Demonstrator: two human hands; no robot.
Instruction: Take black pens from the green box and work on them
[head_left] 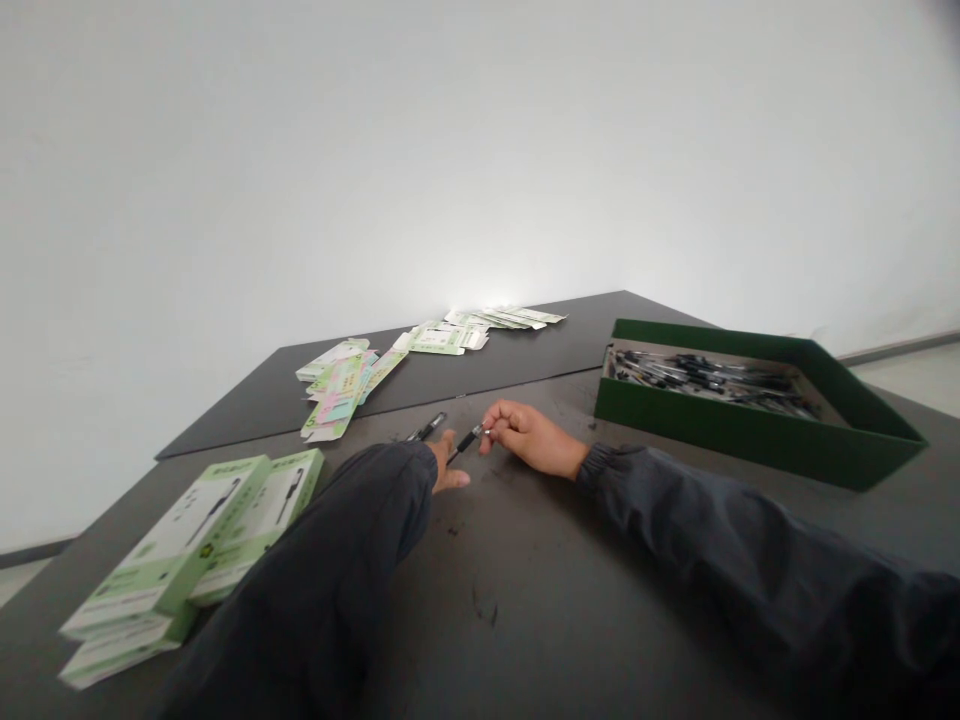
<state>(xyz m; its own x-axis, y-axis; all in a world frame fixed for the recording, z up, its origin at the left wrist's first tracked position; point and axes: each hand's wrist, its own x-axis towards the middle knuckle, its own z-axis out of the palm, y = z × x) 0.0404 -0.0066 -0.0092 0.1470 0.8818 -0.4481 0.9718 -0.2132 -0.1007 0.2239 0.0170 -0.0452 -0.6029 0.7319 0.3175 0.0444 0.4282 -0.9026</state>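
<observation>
A black-gripped pen [469, 438] slants between my two hands, just above or on the dark table. My right hand [536, 440] pinches its upper right end between thumb and fingertips. The lower end of that pen runs into the gap between thumb and index finger of my left hand [445, 466]. My left thumb stands apart from the fingers, and the rest of that hand is partly hidden by the sleeve. A second pen [428, 427] lies just beyond my left hand, with part of it out of sight.
On the right stands a green open box [720, 420] holding many loose pens [697, 375]. Stacked green-and-white pen boxes [180, 540] occupy the near left. Flattened cartons [442, 338] and coloured paper packs [341, 395] lie farther back, before a white wall [450, 150].
</observation>
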